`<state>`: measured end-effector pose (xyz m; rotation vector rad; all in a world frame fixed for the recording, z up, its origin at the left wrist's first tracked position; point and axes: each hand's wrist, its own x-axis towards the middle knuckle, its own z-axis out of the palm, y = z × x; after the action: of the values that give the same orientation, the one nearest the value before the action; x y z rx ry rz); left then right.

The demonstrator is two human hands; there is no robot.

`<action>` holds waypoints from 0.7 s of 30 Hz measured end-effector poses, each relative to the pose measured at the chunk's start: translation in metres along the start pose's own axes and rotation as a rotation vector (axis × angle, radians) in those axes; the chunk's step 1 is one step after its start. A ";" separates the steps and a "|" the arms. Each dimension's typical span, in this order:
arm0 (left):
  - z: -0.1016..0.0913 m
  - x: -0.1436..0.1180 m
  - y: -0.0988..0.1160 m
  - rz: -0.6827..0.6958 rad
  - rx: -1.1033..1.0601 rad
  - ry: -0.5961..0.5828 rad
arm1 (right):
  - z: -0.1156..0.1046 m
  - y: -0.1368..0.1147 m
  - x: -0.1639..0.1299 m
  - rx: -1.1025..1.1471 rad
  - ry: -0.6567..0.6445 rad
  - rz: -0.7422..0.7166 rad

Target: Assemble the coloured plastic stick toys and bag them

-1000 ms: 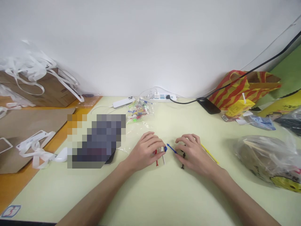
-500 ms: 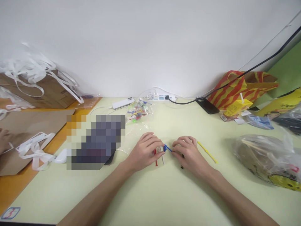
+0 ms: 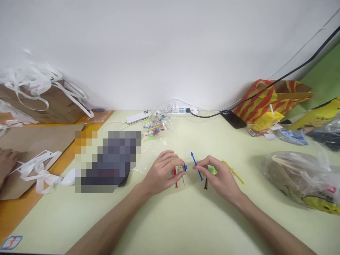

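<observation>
- Fingers (image 3: pixel 199 165) of the right hand (image 3: pixel 219 177) pinch a blue pick (image 3: pixel 196 165), arrow tip pointing up and away; a black pick (image 3: pixel 205 182) and a green bit (image 3: pixel 211 169) sit under the same hand.
- Left hand (image 3: pixel 163 171) is curled shut on a small bundle of picks (image 3: pixel 178 173), red, white and blue, just left of the blue pick.
- Yellow pick (image 3: pixel 235 173) lies on the pale surface (image 3: pixel 186 219) just right of the right hand.
- Clear bag of coloured picks (image 3: pixel 155 128) sits beyond the left hand, near a white power strip (image 3: pixel 180 110) at the wall.
- Pixelated patch (image 3: pixel 107 161) covers something left of the left hand; no writing there can be read.
- Yellow drink carton (image 3: pixel 265 121), its print too small to read, stands far right by a red-and-yellow striped bag (image 3: pixel 276 97).
- Another person's hand (image 3: pixel 6 163) rests on brown paper at the far left edge.
</observation>
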<state>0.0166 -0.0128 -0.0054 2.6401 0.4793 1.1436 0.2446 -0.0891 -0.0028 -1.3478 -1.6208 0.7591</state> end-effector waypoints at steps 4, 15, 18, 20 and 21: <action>0.003 -0.001 0.002 0.010 -0.036 0.030 | 0.005 -0.002 0.001 0.279 -0.051 0.131; 0.001 0.002 0.009 0.029 -0.107 -0.027 | 0.016 -0.005 -0.002 0.697 -0.154 0.271; 0.002 0.002 0.009 0.028 -0.122 -0.036 | 0.014 -0.004 -0.001 0.709 -0.176 0.245; 0.002 0.002 0.009 0.031 -0.128 -0.036 | 0.013 -0.002 0.000 0.715 -0.195 0.229; 0.002 0.002 0.010 0.031 -0.130 -0.036 | 0.013 -0.001 0.000 0.719 -0.202 0.226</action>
<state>0.0217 -0.0209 -0.0022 2.5596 0.3455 1.0957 0.2323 -0.0883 -0.0072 -0.9452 -1.1597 1.4821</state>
